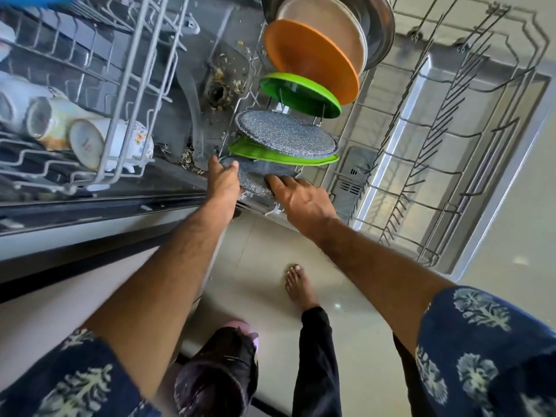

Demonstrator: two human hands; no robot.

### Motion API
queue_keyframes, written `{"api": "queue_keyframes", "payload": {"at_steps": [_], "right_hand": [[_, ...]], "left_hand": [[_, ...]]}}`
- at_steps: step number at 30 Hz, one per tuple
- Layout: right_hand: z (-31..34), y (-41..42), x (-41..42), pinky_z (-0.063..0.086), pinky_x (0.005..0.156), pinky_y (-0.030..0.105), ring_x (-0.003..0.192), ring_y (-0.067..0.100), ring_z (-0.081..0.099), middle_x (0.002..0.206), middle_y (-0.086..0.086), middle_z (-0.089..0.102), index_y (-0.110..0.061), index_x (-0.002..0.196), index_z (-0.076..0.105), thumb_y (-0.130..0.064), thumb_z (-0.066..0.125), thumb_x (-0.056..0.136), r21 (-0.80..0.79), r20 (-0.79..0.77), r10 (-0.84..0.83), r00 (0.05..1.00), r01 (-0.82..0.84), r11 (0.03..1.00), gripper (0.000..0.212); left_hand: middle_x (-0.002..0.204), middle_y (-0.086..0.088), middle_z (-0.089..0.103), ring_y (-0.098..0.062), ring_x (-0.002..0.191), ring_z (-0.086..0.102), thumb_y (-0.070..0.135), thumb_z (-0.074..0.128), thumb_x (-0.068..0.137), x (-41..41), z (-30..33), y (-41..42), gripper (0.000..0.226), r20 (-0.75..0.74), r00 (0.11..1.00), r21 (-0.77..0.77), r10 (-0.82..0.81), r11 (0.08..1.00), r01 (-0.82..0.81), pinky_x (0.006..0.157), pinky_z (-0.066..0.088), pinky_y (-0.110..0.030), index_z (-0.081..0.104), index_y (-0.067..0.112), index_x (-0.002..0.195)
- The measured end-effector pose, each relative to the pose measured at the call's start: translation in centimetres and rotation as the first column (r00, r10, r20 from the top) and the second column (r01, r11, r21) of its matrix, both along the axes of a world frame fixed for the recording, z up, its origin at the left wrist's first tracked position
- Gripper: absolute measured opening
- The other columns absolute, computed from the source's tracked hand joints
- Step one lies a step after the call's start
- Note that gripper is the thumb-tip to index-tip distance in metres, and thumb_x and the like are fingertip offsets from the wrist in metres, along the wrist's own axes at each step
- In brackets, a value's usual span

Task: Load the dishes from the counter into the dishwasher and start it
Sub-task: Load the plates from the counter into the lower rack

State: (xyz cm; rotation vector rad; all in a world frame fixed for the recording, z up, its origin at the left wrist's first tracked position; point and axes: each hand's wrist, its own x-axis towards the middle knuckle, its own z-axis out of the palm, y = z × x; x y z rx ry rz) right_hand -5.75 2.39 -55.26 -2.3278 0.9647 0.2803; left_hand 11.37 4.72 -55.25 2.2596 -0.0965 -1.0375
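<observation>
the step in hand looks like seating a plate in the lower rack (436, 164) of the open dishwasher. the left hand (224, 179) has its grip closed on the left rim of a speckled grey plate (255, 179), thumb over the edge, while the right hand (301, 200) lies on the plate's right side with fingers fairly straight, pressing rather than clasping. the plate sits at the near end of the plate row, just beside a bright green plate (279, 156).

the next move likely calls for easing it down between the tines until it stands, then letting go with both hands.

it is round and shallow, with a glittery grey-blue surface, matching a second speckled plate (285, 133) farther along. beyond stand another green plate (301, 94), an orange plate (310, 58) and a beige plate (325, 28). mugs (87, 139) lie in the upper rack at left.
</observation>
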Motion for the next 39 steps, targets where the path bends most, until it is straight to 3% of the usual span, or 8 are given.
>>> {"api": "queue_keyframes", "payload": {"at_steps": [8, 12, 15, 17, 20, 24, 29, 39], "right_hand": [[0.0, 0.2, -2.3, 0.053, 0.089, 0.044, 0.117, 0.032, 0.054, 0.132, 0.013, 0.053, -0.013, 0.151, 0.027, -0.018, 0.042, 0.101, 0.095, 0.004, 0.009, 1.000, -0.009, 0.995, 0.053], [1.0, 1.0, -4.0, 0.053, 0.087, 0.044, 0.117, 0.032, 0.055, 0.134, 0.011, 0.052, -0.010, 0.150, 0.031, -0.028, 0.043, 0.101, 0.041, 0.016, 0.090, 0.996, -0.090, 0.995, 0.053], [2.0, 1.1, -5.2, 0.052, 0.090, 0.043, 0.122, 0.032, 0.052, 0.139, 0.010, 0.049, -0.010, 0.150, 0.031, -0.025, 0.045, 0.099, 0.022, 0.042, 0.136, 0.990, -0.137, 0.990, 0.055], [3.6, 0.9, -6.2, 0.049, 0.099, 0.044, 0.128, 0.033, 0.047, 0.144, 0.012, 0.045, -0.010, 0.152, 0.030, -0.023, 0.048, 0.097, 0.011, 0.060, 0.195, 0.979, -0.196, 0.980, 0.060], [8.0, 0.5, -7.8, 0.033, 0.115, 0.047, 0.140, 0.034, 0.036, 0.154, 0.014, 0.036, -0.011, 0.154, 0.028, -0.032, 0.054, 0.094, -0.047, 0.071, 0.338, 0.938, -0.335, 0.941, 0.069], [16.8, 0.8, -10.1, 0.013, 0.122, 0.056, 0.151, 0.036, 0.017, 0.164, 0.014, 0.016, -0.016, 0.158, 0.015, -0.052, 0.046, 0.095, -0.119, 0.038, 0.478, 0.877, -0.471, 0.874, 0.079], [27.6, 4.2, -12.1, 0.004, 0.122, 0.058, 0.153, 0.034, 0.002, 0.166, 0.014, 0.000, -0.016, 0.160, 0.004, -0.066, 0.031, 0.097, -0.194, 0.005, 0.615, 0.789, -0.602, 0.774, 0.085], [42.5, 19.1, -6.9, 0.014, 0.121, 0.055, 0.153, 0.030, 0.012, 0.166, 0.011, 0.008, -0.017, 0.160, 0.009, -0.063, 0.036, 0.097, -0.417, 0.049, 0.841, 0.538, -0.754, 0.507, 0.083]], "left_hand": [[0.167, -0.009, 0.010, -0.029, 0.150, 0.027, 0.033, 0.051, 0.103, -2.4, 2.2, 2.8, 0.078, 0.010, 0.994, -0.020, -0.110, 0.994, 0.110, 0.119, 0.031, -0.052, -0.001, 0.021, 0.160], [0.163, -0.018, 0.021, -0.027, 0.150, 0.026, 0.018, 0.052, 0.103, -5.2, 4.0, 5.2, 0.071, 0.186, 0.961, -0.040, -0.204, 0.976, 0.215, 0.123, 0.020, -0.038, 0.010, 0.002, 0.158], [0.158, -0.019, 0.031, -0.025, 0.145, 0.033, 0.015, 0.055, 0.100, -7.4, 5.7, 6.9, 0.068, 0.266, 0.915, 0.005, -0.304, 0.950, 0.314, 0.118, 0.023, -0.025, 0.019, 0.002, 0.156], [0.163, -0.022, 0.020, -0.031, 0.150, 0.022, 0.023, 0.056, 0.099, -8.7, 7.1, 8.5, 0.075, 0.337, 0.762, 0.272, -0.553, 0.832, 0.483, 0.121, 0.019, -0.035, 0.014, 0.002, 0.157], [0.165, -0.022, 0.011, -0.035, 0.153, 0.013, 0.039, 0.052, 0.098, -11.2, 10.9, 11.2, 0.080, 0.302, 0.431, 0.615, -0.850, 0.519, 0.594, 0.123, 0.016, -0.052, 0.012, 0.003, 0.158], [0.166, -0.023, -0.003, -0.036, 0.154, -0.001, 0.054, 0.032, 0.100, -15.0, 19.2, 14.1, 0.083, 0.298, 0.301, 0.719, -0.906, 0.420, 0.554, 0.123, 0.004, -0.056, 0.002, 0.004, 0.159], [0.166, -0.023, -0.001, -0.038, 0.154, 0.000, 0.059, 0.026, 0.099, -19.5, 30.0, 19.5, 0.082, 0.351, 0.377, 0.685, -0.857, 0.510, 0.521, 0.123, 0.007, -0.057, 0.011, 0.005, 0.158], [0.167, -0.014, -0.005, -0.033, 0.154, -0.007, 0.054, 0.039, 0.102, -20.9, 43.5, 39.3, 0.080, 0.571, 0.583, 0.593, -0.578, 0.781, 0.194, 0.124, 0.003, -0.055, 0.007, 0.010, 0.160]]}}
